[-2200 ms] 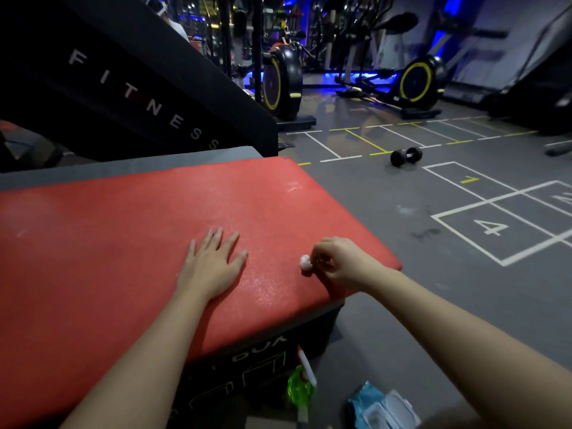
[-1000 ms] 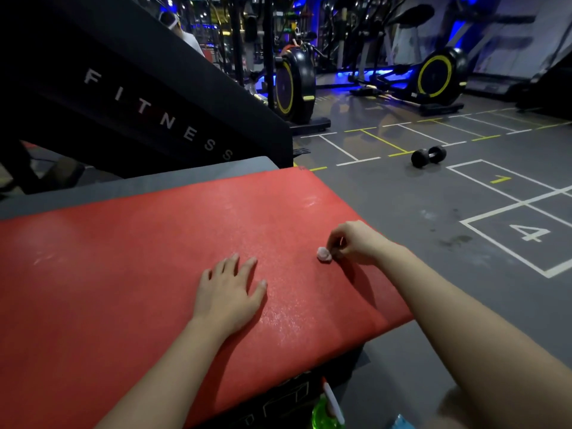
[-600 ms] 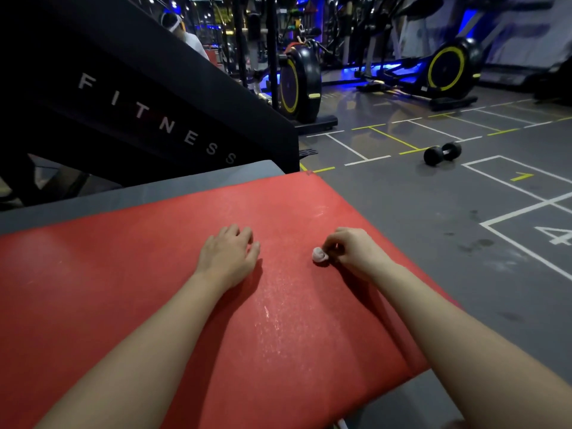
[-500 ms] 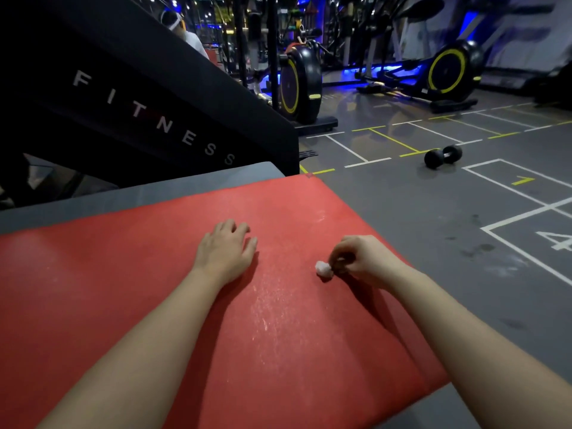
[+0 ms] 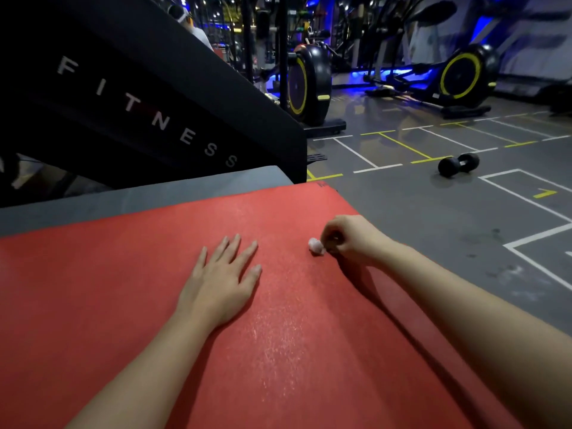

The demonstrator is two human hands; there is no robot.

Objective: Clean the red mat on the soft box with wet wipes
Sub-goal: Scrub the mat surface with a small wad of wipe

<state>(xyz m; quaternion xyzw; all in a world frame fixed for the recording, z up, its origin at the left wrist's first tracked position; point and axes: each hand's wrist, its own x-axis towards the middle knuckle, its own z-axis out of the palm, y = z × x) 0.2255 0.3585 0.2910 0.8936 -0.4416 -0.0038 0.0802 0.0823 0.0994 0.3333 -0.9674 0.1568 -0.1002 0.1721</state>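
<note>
White letters FITNESS on the black slanted panel [image 5: 148,97], yellow numeral [image 5: 544,193], perhaps 7, painted on grey floor [image 5: 433,218]

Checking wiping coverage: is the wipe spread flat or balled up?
Balled up: the wipe is a small whitish wad pinched by the right hand on the mat, not a flat sheet.

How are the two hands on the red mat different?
The left hand lies flat with fingers spread; the right hand is curled up. The left hand holds nothing; the right hand pinches a small balled-up wipe against the red mat. The left hand sits nearer the middle of the mat; the right hand is closer to its right edge. Both are bare and touch the mat.
</note>
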